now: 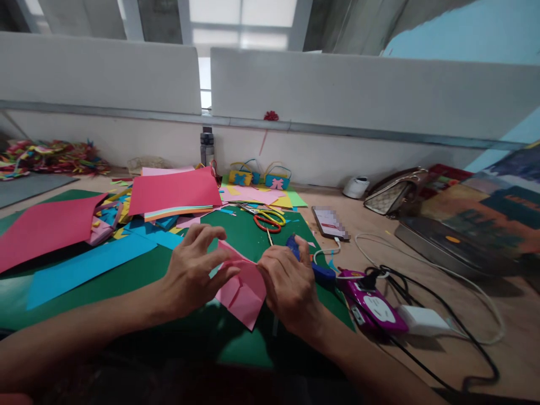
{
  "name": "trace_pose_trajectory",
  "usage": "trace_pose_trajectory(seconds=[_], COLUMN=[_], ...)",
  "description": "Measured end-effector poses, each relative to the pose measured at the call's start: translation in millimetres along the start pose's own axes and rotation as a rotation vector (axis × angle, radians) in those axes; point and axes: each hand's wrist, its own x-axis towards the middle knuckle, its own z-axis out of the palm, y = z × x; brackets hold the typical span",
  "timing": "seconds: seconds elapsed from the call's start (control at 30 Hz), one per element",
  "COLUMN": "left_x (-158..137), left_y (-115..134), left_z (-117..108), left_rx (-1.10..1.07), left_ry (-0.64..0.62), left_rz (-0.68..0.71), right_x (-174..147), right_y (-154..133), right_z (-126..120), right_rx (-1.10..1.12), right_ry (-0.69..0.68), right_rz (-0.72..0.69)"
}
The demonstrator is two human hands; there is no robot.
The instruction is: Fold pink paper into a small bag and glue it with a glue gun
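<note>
Green matting (244, 354), likely protecting the table (523, 360), underlies pink paper (248, 295), which fingers of the right hand (291, 287) pinch at three o'clock, seemingly to steady it, while the left hand (189, 275) spreads its fingers apart at nine.

Slim, bare forearms (113, 318) with narrow wrists; ungloved hands (190, 271) with long, slender fingers (211, 231)

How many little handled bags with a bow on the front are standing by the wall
2: the yellow bag and, right of it, the blue bag with a pink bow. Another bag is partly hidden behind the yellow one, so its front may hide one more.
</note>
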Motion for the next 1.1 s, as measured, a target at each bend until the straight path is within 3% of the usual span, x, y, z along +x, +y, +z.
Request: trace_pose_trajectory(seconds=[0.27,0.37,0.5,0.57,0.8,0.97,1.07,1.1], left_x=[-10,-10,-7,-6,-3,-3,-4,-5], left_y=[-2,-7,-10,-10,-10,-10,-12,-12], left_z=[13,15,14,12,9,12,14,15], left_rx=[-0.196,-0.237,-0.248,-0.238,-0.195,-0.183,-0.179,-0.179], left_ry=[-0.105,-0.076,-0.066,-0.061,-0.006,0.013,0.018,0.018], left_rz=[0.031,0.022,0.034,0.044,0.072,0.047,0.030,0.026], right_x=[-4,-7,-19,-26,-45,-41,-28,-23], right_y=[2,19,42,49,64,75,80,81], right_z=[-4,-20,-33,-31,-17,-26,-42,-47], right_rx=[-0.013,-0.230,-0.548,-0.580,-0.570,-0.512,-0.393,-0.275], right_ry=[-0.104,-0.287,-0.688,-0.762,-0.812,-0.821,-0.718,-0.618], right_rz=[-0.053,0.005,0.198,0.220,0.259,0.291,0.352,0.432])
